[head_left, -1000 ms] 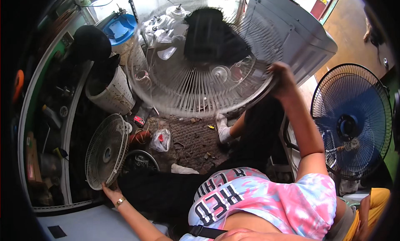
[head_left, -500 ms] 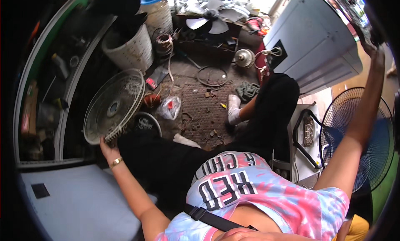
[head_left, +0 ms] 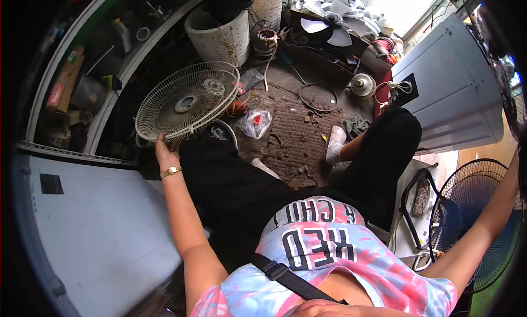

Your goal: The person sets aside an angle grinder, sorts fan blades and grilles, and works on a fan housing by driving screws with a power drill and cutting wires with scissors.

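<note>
My left hand (head_left: pixel 166 148), with a gold watch at its wrist, is closed on the near rim of a round wire fan guard (head_left: pixel 164 92). The guard is off-white and dusty, with a pale ring at its centre, and is tilted above the floor by my left leg. My right forearm (head_left: pixel 488 229) stretches out to the right and passes in front of a standing fan (head_left: pixel 472 207) with dark mesh and blue blades. The right hand itself lies beyond the dark picture rim.
White perforated baskets (head_left: pixel 219 34) stand beyond the guard. A clear plastic bag (head_left: pixel 256 124), a wire ring (head_left: pixel 318 97) and a white motor-like part (head_left: pixel 363 85) are on the floor. Fan blades (head_left: pixel 332 21) are piled at the back. A grey cabinet (head_left: pixel 450 84) stands right, shelves (head_left: pixel 93 86) left.
The whole view has shifted, so the room appears farther right. The fan guard has turned to a flatter tilt, still in my left hand. My right hand has left the picture.
</note>
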